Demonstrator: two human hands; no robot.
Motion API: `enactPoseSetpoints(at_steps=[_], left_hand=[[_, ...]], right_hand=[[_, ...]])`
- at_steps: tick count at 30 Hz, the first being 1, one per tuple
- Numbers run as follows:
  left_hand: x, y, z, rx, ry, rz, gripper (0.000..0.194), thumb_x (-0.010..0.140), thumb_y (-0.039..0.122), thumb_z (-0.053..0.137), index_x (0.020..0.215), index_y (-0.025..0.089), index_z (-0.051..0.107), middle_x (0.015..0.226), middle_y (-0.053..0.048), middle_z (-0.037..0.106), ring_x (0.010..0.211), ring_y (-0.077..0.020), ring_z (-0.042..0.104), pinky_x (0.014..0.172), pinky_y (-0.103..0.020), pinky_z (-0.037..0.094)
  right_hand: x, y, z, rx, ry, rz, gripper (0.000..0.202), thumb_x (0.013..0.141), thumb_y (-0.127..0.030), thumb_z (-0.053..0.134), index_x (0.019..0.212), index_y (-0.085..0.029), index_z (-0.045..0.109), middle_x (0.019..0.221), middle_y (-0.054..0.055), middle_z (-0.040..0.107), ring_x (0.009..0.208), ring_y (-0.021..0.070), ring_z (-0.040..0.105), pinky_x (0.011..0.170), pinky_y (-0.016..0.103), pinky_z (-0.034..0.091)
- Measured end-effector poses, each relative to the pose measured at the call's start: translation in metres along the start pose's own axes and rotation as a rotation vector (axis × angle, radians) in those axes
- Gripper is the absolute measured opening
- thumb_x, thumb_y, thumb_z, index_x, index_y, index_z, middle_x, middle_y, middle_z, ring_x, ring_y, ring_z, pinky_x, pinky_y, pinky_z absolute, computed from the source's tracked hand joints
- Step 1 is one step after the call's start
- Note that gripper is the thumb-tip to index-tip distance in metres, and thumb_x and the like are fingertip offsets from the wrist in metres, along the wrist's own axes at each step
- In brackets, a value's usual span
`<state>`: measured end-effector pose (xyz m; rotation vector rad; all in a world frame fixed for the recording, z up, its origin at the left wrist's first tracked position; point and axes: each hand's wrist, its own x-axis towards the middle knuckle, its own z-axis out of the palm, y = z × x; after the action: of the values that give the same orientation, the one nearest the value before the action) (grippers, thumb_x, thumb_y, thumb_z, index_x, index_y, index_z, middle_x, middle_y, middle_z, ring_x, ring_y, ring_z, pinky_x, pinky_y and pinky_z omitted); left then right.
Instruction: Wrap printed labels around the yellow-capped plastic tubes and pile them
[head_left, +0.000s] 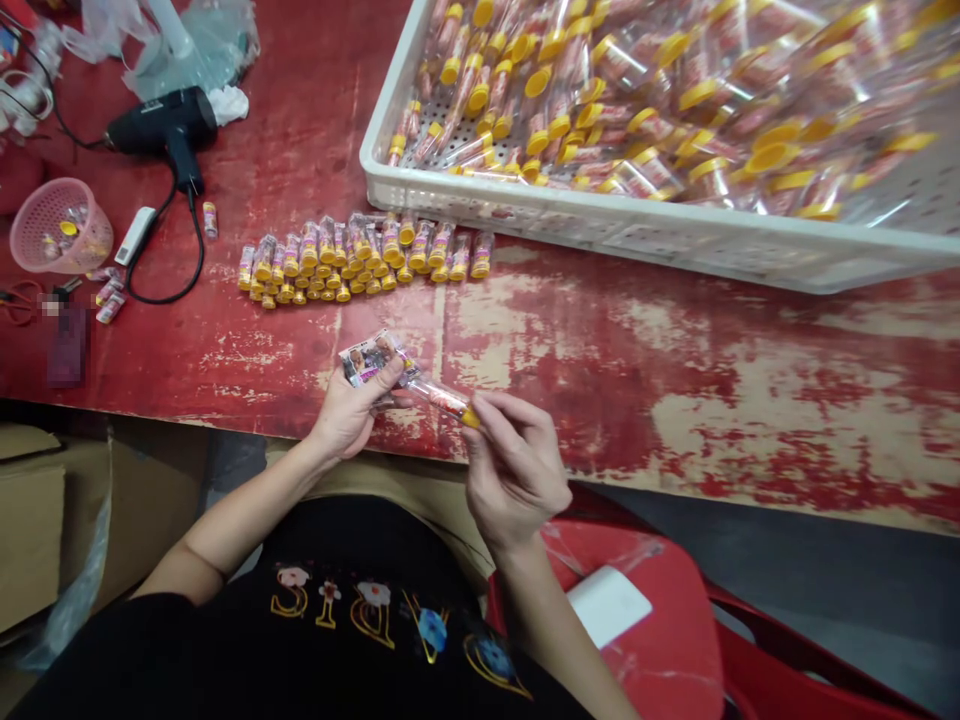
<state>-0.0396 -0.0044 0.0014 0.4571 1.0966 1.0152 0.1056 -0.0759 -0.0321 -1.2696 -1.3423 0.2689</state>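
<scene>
Worktable [600, 350], red paint worn to pale patches, most heavily at right. Red plastic chair [660, 610] below its near edge, on grey floor [825, 590]; cardboard boxes [45, 520] at lower left. Soft sheen on tabletop.

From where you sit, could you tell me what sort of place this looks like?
Probably a small packing workshop: a big white crate full of yellow-capped tubes, a heat gun on the worn red table, and cardboard below.

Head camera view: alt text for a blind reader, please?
Bare left hand holds small printed wrappers; right hand pinches a clear, yellow-capped plastic tube, above a worn red table bearing a white plastic crate of similar tubes.
</scene>
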Motion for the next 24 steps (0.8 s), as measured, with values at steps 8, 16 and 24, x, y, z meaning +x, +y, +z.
enactPoseSetpoints(at_steps=[8,16,24], left_hand=[[-0.004,-0.003,-0.001,-0.005,-0.067,-0.072,0.048,0.053,0.031,0.093,0.092,0.015,0.070,0.082,-0.003,0.074,0.064,-0.0136,0.068,0.053,-0.022,0.052],[-0.010,-0.003,0.001,0.030,-0.118,-0.064,0.048,0.052,0.046,0.092,0.079,0.013,0.070,0.071,-0.002,0.070,0.054,-0.0105,0.060,0.047,-0.023,0.049],[-0.016,-0.007,0.012,0.024,-0.104,-0.073,0.055,0.049,0.055,0.090,0.080,0.013,0.071,0.075,-0.003,0.071,0.051,-0.0072,0.054,0.044,-0.022,0.046]], right_hand=[[-0.004,-0.001,-0.003,0.038,-0.048,-0.084,0.052,0.078,-0.002,0.072,0.117,-0.036,0.072,0.105,0.004,0.074,0.087,0.0171,0.073,0.073,0.032,0.063],[0.004,-0.001,0.005,-0.020,-0.068,-0.029,0.058,0.085,-0.004,0.064,0.134,-0.035,0.061,0.101,0.006,0.067,0.090,0.0164,0.067,0.075,0.031,0.059],[0.016,-0.014,0.019,0.061,0.051,0.094,0.036,0.086,-0.012,0.066,0.115,-0.033,0.073,0.099,0.004,0.062,0.091,0.0167,0.065,0.077,0.034,0.059]])
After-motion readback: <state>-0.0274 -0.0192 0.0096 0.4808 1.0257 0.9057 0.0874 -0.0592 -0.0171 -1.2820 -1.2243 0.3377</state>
